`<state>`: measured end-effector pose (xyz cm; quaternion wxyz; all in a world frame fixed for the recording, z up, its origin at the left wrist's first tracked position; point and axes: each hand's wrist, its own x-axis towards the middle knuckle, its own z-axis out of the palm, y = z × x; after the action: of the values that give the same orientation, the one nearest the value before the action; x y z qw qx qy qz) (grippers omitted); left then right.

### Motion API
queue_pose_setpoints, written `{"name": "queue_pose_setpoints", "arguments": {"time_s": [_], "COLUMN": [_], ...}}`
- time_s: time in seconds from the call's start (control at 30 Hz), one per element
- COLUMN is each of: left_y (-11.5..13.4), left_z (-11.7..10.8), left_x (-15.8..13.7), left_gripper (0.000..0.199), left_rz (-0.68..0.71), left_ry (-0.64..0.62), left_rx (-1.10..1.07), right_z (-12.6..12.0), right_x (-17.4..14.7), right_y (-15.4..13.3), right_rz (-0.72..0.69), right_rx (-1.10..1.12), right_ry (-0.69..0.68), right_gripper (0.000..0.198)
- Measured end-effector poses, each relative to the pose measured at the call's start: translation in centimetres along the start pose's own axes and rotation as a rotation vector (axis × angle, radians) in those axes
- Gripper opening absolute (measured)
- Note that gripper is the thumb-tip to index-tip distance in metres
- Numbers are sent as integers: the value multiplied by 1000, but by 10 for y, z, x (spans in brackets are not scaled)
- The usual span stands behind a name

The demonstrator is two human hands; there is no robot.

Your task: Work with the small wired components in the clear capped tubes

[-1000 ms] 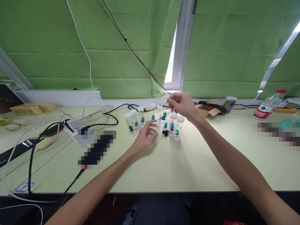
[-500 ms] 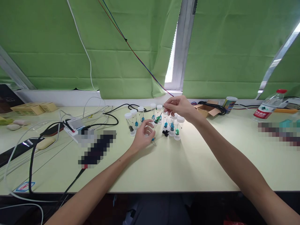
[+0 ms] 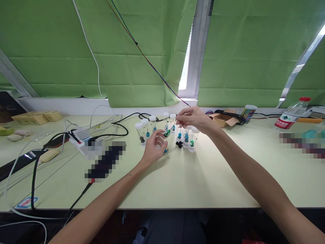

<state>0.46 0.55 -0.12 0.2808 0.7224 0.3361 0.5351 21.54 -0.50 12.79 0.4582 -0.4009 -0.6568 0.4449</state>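
My left hand [image 3: 154, 146] is curled, its fingertips closed about a small shiny green part [image 3: 167, 133]. A thin stem [image 3: 173, 125] slants up from that part toward my right hand [image 3: 189, 118], whose thumb and fingers pinch its upper end. Around both hands stand several clear tubes with white caps, such as the tube [image 3: 140, 134] on the left, holding blue, green or dark parts on thin stems. A loose blue part [image 3: 166, 151] lies beside my left hand. Small black pieces [image 3: 179, 144] sit in front of the tubes.
Left of my forearm are a blurred dark object [image 3: 106, 162], a white power strip [image 3: 80, 140] and tangled cables. An opened cardboard box [image 3: 224, 118], a patterned can [image 3: 248, 113] and a water bottle [image 3: 291, 115] stand to the right. Green blinds [image 3: 142, 74] hang behind.
The green part has moved slightly left and down, closer to my left fingertips. My right hand has come slightly down and left with the stem. My left hand has hardly moved.
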Motion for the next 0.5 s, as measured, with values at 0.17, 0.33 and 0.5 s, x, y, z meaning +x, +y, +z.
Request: {"name": "queue_pose_setpoints", "arguments": {"time_s": [0.17, 0.33, 0.5], "left_y": [1, 2, 0], "left_z": [0, 1, 1], "left_x": [1, 0, -1], "left_gripper": [36, 34, 35], "left_rz": [29, 43, 50], "left_ry": [41, 61, 65], "left_rx": [13, 17, 22], "right_z": [-1, -1, 0], "right_x": [1, 2, 2], "right_y": [1, 3, 3], "right_rz": [15, 12, 14], "right_rx": [-12, -26, -43], "right_ry": [3, -10, -17], "right_gripper": [16, 16, 14]}}
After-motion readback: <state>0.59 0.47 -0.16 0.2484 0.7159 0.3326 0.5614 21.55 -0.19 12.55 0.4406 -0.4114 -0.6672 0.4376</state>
